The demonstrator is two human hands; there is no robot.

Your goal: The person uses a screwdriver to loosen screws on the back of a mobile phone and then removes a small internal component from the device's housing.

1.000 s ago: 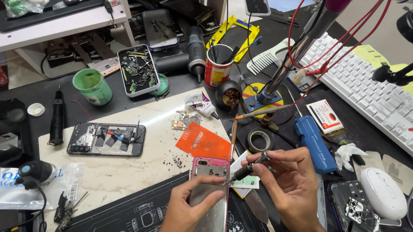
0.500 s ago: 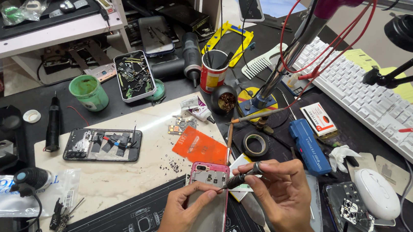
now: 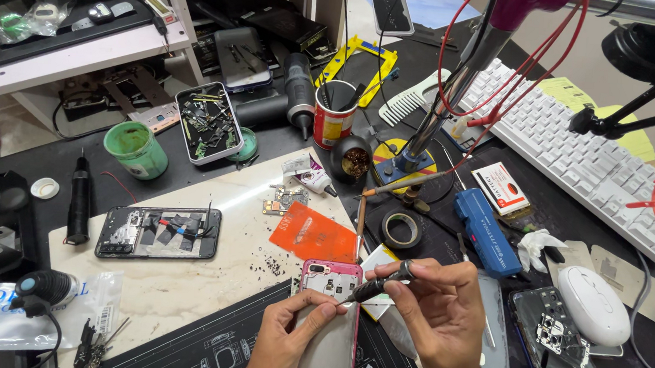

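A pink-framed phone with its back off lies at the bottom middle, partly on a black work mat. My left hand holds the phone by its left edge, fingertips on the exposed inside. My right hand grips a small black screwdriver, its tip pointing down-left onto the phone's upper part near the camera area. An orange card lies just above the phone.
An opened black phone lies on the marble slab at left. Around it are a green cup, a tray of small parts, a red tin of tools, tape roll, blue box, white mouse and keyboard.
My right hand has brought the screwdriver tip down onto the phone's top section. The left hand has shifted up along the phone's edge. The view has moved slightly closer.
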